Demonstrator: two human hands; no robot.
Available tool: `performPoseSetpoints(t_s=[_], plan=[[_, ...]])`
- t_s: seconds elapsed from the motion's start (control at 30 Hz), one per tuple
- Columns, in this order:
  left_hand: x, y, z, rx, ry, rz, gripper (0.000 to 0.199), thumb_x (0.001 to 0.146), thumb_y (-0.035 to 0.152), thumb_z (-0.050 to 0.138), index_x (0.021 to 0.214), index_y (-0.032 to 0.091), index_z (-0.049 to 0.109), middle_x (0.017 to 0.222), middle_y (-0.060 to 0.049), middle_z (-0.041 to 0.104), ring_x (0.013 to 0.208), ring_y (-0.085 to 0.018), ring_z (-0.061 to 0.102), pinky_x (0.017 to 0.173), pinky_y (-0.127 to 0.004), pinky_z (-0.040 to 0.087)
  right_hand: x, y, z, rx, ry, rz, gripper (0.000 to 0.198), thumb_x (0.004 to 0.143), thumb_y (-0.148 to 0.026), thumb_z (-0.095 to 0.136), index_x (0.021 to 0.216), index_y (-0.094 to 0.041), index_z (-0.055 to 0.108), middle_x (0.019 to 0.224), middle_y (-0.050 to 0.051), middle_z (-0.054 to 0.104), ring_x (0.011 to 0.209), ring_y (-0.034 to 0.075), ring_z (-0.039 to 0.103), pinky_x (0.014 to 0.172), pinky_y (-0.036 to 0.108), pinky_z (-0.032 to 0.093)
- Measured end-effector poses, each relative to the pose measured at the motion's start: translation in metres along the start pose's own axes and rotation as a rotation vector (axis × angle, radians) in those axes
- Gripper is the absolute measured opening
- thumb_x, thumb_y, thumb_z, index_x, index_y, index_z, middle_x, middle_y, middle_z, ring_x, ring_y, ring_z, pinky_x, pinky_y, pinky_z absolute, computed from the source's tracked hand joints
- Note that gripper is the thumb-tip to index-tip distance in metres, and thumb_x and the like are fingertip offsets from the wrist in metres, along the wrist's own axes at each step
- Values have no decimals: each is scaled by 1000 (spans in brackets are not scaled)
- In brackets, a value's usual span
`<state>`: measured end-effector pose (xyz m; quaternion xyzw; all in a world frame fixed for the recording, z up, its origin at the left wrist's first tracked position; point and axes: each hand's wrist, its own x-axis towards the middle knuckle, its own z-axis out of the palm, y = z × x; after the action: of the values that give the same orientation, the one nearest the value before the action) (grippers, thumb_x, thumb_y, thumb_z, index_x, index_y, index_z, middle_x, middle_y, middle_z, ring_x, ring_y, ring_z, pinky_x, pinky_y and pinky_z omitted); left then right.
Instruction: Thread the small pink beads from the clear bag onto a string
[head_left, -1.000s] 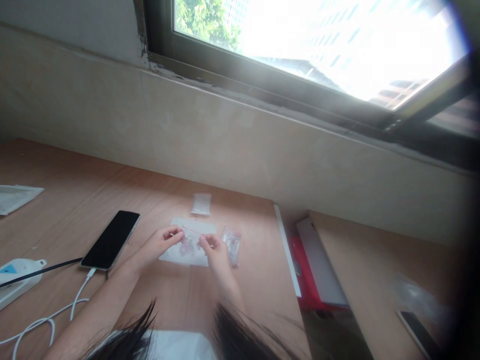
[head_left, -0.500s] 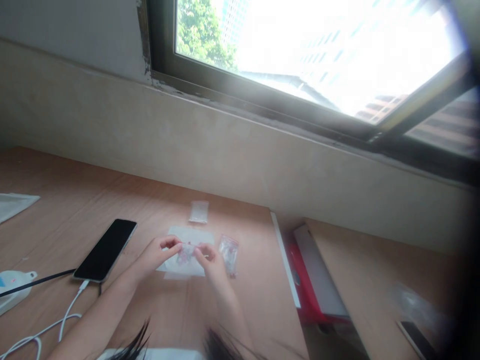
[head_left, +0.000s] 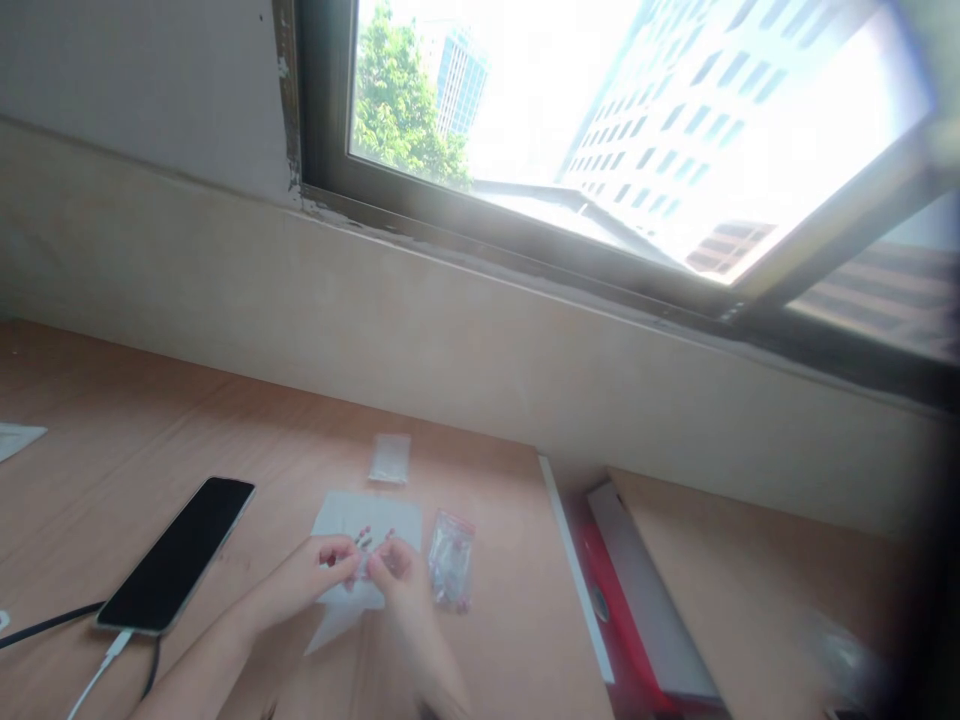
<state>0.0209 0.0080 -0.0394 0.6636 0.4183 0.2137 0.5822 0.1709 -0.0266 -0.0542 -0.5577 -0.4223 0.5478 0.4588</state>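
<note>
My left hand and my right hand meet over a white sheet, both with fingers pinched together. Something small and pale, perhaps clear plastic, shows between the fingertips, too blurred to name. Just beyond the fingers, several small pink and dark pieces lie on the sheet. To the right of my right hand is a clear zip bag with a red strip and small pieces inside. Behind the sheet lies another small clear bag.
A black phone with a white cable plugged in lies on the wooden desk at left. Right of the desk edge, a red object fills the gap before a second wooden surface. A window is above.
My view has tilted up, so the desk sits lower. My hands have come closer together and nearer the sheet's front. Loose pieces on the sheet now show more clearly beyond them.
</note>
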Motion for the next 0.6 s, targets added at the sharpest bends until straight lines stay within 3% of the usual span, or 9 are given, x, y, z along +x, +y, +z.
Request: performPoseSetpoints(t_s=[0.17, 0.37, 0.5, 0.6], plan=[[5, -19, -3, -63, 14, -17, 39, 79, 46, 38, 63, 13, 50, 64, 0, 51, 66, -13, 48, 63, -21, 35, 4, -1, -4, -16, 80, 42, 25, 62, -34, 59, 57, -12, 48, 60, 3, 53, 59, 13, 47, 59, 23, 35], [11, -27, -11, -95, 75, -72, 40, 77, 49, 38, 68, 14, 54, 68, -1, 56, 68, -15, 50, 63, -21, 38, 12, 11, -5, 112, -32, 104, 26, 60, -37, 57, 57, -12, 53, 58, 4, 54, 55, 12, 47, 56, 23, 35], [6, -47, -14, -41, 240, -130, 42, 76, 51, 37, 80, 15, 57, 77, -3, 59, 74, -17, 53, 66, -23, 41, 58, -2, -16, -58, 89, 16, 18, 63, -27, 50, 52, -12, 51, 51, 2, 50, 50, 11, 44, 55, 22, 34], [0, -71, -12, 105, 348, -149, 43, 76, 51, 37, 76, 14, 58, 72, -4, 58, 71, -17, 53, 65, -24, 43, 108, -24, -23, -306, 201, -85, 15, 67, -22, 44, 60, -12, 52, 60, 4, 53, 57, 12, 47, 56, 21, 35]])
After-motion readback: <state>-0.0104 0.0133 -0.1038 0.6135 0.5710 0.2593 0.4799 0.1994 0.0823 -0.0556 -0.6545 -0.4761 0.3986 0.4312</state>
